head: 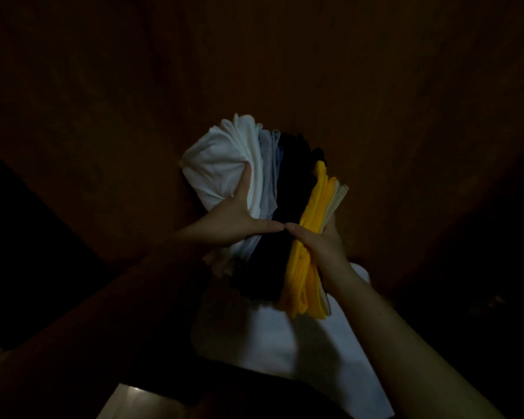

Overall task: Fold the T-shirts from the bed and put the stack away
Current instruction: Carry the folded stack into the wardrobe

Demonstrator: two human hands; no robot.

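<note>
Between left hand [230, 220] and right hand [319, 241], fingers clamped round it, the T-shirt stack [288, 186] — soft, light — probably needs squeezing flat-sided.

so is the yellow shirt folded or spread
Folded: yellow fabric T-shirt shows layered edges within the multicoloured shirt stack held by left hand and right hand.
</note>
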